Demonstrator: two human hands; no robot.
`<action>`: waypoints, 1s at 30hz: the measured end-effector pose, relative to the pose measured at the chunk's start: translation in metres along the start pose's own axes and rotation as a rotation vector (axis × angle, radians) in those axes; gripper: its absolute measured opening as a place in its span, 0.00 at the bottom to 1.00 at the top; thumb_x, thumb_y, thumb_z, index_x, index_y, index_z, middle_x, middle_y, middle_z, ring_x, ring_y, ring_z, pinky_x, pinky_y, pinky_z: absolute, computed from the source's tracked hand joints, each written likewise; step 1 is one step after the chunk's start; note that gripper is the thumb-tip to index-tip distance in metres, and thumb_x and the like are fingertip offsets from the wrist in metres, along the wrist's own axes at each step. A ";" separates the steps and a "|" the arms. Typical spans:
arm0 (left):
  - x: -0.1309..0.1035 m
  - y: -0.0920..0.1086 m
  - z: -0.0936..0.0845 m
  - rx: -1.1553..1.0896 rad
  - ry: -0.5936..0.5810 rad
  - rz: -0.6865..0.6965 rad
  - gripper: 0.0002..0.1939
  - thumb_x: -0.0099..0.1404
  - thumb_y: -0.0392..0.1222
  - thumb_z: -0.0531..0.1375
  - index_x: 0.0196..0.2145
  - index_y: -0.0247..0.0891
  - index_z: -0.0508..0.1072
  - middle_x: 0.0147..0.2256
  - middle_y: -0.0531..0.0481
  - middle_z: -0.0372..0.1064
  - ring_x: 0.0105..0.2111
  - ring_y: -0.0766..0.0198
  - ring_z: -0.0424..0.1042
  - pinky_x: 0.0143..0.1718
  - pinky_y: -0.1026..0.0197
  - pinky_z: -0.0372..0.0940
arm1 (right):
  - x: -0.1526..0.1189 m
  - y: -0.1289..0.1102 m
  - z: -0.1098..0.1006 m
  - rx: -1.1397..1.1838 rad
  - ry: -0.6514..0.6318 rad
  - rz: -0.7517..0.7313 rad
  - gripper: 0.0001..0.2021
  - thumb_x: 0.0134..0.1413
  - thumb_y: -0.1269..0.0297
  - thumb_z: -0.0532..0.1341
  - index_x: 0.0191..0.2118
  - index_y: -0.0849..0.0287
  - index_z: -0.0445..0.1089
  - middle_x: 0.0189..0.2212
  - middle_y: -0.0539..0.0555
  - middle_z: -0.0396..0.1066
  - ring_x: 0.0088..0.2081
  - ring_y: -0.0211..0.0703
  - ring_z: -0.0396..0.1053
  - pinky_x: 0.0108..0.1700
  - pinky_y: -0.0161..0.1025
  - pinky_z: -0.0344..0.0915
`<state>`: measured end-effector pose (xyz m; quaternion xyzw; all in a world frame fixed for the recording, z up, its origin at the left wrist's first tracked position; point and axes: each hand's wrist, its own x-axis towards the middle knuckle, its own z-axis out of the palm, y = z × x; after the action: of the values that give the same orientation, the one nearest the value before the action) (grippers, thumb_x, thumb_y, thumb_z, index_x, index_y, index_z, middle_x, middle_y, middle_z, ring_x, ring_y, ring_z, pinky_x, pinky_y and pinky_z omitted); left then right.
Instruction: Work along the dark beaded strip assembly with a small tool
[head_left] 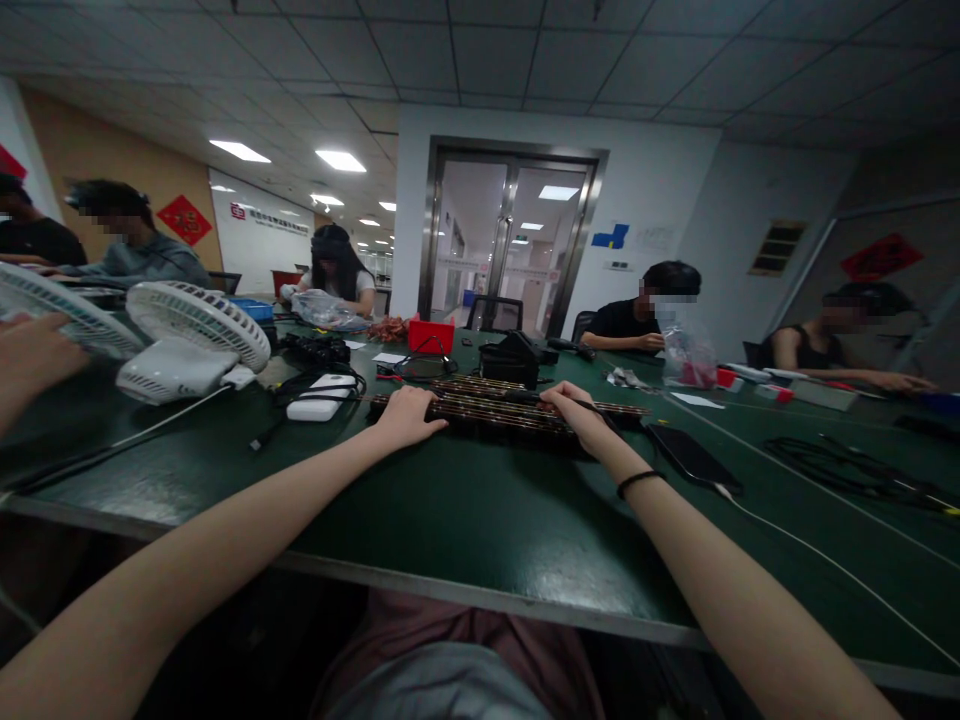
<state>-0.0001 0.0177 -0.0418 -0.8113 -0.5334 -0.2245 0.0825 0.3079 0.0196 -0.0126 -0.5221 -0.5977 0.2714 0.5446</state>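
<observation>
On the green table in front of me lies a row of long, thin, copper-and-dark strips, side by side on something dark. My left hand rests over their left end, its thumb spread away from the forefinger; the other fingers are partly hidden. At the right part of the strips, my right hand is closed in a pinch around a slim black pen-shaped tool. The tool points left over the strips, and a dark cord seems to trail behind the hand. Its exact kind is too dim to tell.
A white power bank with black cables and a white fan stand left. Beyond the strips are a black box and a red bin. A phone lies right, its white cable crossing the table. Several people sit around.
</observation>
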 end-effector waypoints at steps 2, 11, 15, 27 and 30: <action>0.001 -0.001 0.001 0.018 0.003 0.004 0.22 0.65 0.53 0.64 0.51 0.37 0.75 0.51 0.38 0.75 0.53 0.44 0.72 0.57 0.47 0.64 | -0.001 -0.001 0.000 -0.003 -0.002 0.012 0.07 0.40 0.60 0.66 0.21 0.53 0.68 0.23 0.49 0.73 0.31 0.43 0.70 0.34 0.38 0.65; 0.001 0.000 0.001 0.019 -0.008 0.007 0.23 0.65 0.52 0.63 0.53 0.35 0.74 0.52 0.37 0.75 0.54 0.44 0.71 0.57 0.47 0.64 | -0.004 -0.002 -0.003 -0.020 -0.042 -0.009 0.04 0.44 0.61 0.64 0.26 0.54 0.75 0.28 0.50 0.76 0.35 0.44 0.72 0.41 0.40 0.67; 0.001 -0.002 0.003 -0.008 0.008 0.010 0.22 0.64 0.51 0.64 0.52 0.37 0.75 0.51 0.38 0.75 0.53 0.45 0.72 0.57 0.47 0.64 | -0.003 0.002 -0.004 -0.038 -0.046 -0.057 0.05 0.43 0.60 0.64 0.25 0.53 0.73 0.27 0.50 0.75 0.36 0.45 0.71 0.42 0.40 0.67; 0.000 0.001 0.001 -0.002 -0.029 0.004 0.23 0.66 0.51 0.63 0.53 0.34 0.73 0.52 0.36 0.74 0.54 0.44 0.71 0.58 0.47 0.63 | 0.001 0.011 -0.005 -0.017 -0.080 -0.050 0.10 0.45 0.56 0.65 0.22 0.54 0.67 0.25 0.49 0.73 0.33 0.44 0.69 0.40 0.39 0.64; 0.000 0.001 0.002 0.009 -0.034 0.004 0.23 0.66 0.51 0.62 0.54 0.34 0.73 0.53 0.36 0.74 0.54 0.45 0.71 0.58 0.47 0.63 | 0.003 0.015 -0.006 -0.019 -0.084 -0.051 0.10 0.46 0.55 0.65 0.23 0.54 0.68 0.25 0.49 0.73 0.33 0.44 0.69 0.39 0.38 0.64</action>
<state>0.0009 0.0181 -0.0433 -0.8158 -0.5340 -0.2083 0.0776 0.3191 0.0254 -0.0227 -0.5000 -0.6358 0.2734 0.5206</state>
